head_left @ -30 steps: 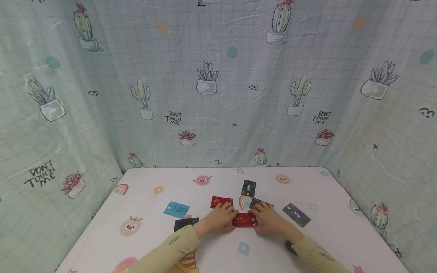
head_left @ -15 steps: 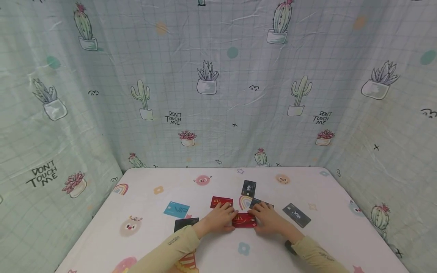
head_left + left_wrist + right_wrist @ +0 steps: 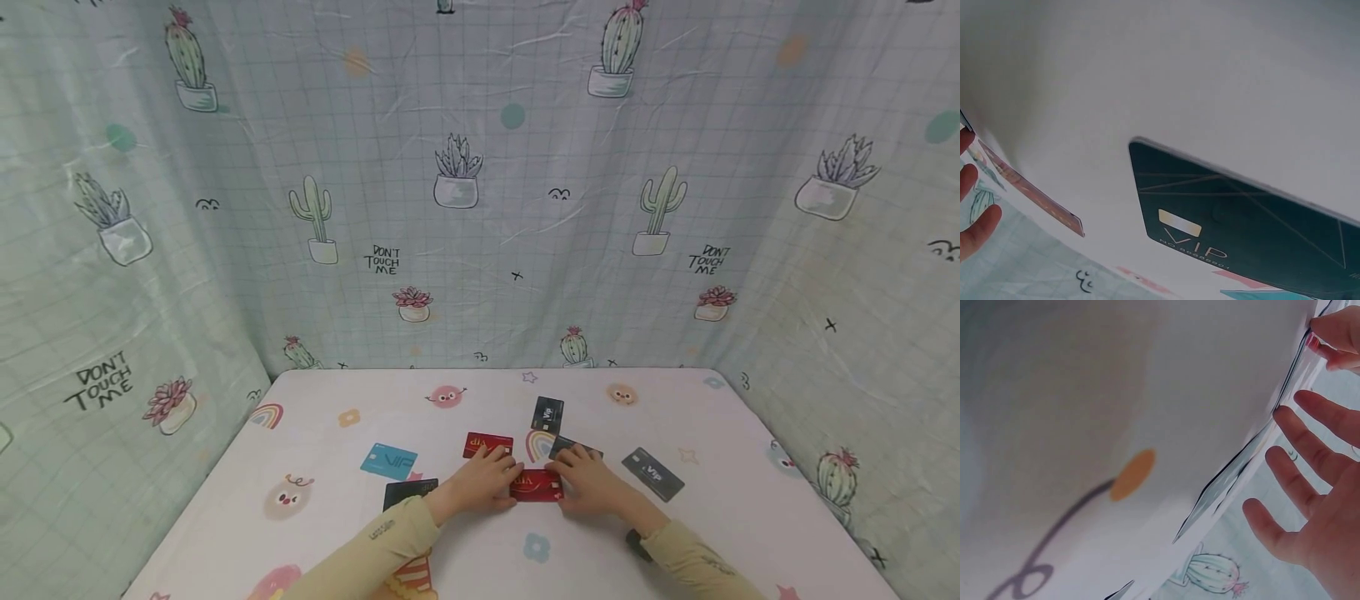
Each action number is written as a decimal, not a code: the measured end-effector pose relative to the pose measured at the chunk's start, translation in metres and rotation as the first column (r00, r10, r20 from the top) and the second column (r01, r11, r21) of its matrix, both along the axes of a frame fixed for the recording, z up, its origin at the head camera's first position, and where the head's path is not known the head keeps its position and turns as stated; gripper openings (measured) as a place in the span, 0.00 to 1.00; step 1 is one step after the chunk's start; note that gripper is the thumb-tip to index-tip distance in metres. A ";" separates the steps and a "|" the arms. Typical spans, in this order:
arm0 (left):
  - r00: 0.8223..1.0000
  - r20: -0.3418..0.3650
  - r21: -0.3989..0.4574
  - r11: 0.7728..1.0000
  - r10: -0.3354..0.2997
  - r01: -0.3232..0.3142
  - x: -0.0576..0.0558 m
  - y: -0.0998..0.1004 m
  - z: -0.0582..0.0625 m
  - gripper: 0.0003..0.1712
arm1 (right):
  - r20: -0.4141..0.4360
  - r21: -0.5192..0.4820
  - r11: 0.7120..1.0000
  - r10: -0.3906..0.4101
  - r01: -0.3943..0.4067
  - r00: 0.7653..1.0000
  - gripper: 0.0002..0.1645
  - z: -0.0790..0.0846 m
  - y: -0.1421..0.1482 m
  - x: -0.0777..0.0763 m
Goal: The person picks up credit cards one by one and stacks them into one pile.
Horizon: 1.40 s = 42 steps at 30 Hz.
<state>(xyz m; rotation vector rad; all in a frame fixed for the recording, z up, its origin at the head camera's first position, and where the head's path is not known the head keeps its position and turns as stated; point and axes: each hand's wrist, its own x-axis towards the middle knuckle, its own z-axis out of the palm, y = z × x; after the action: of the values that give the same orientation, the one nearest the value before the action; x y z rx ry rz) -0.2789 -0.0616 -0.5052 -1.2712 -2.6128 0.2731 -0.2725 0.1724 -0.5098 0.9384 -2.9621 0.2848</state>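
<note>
A red VIP card lies crosswise in the middle of the table in the head view. My left hand grips its left end with thumb and fingertips, and my right hand grips the right end. Just beyond my left fingers is a second red card, partly covered by them. A dark card shows from behind my right fingers. In the right wrist view the other fingers of that hand are spread, close over the table. The left wrist view shows only some fingertips at its edge.
Near my left wrist lies a black VIP card, with a blue card beyond it. A grey card is to the right, another black card farther back. My right sleeve partly hides a dark card. A patterned curtain rises behind the table.
</note>
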 end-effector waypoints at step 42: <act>1.000 0.001 0.024 1.000 -0.018 0.017 0.002 -0.001 0.000 0.32 | 0.015 -0.012 1.000 -0.014 0.014 1.000 0.31 0.001 0.001 0.001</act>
<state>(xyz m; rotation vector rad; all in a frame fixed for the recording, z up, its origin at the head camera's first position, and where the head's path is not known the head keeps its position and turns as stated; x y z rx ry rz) -0.2766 -0.0622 -0.5051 -1.2864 -2.5970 0.2376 -0.2717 0.1737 -0.5089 0.9181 -2.9753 0.3108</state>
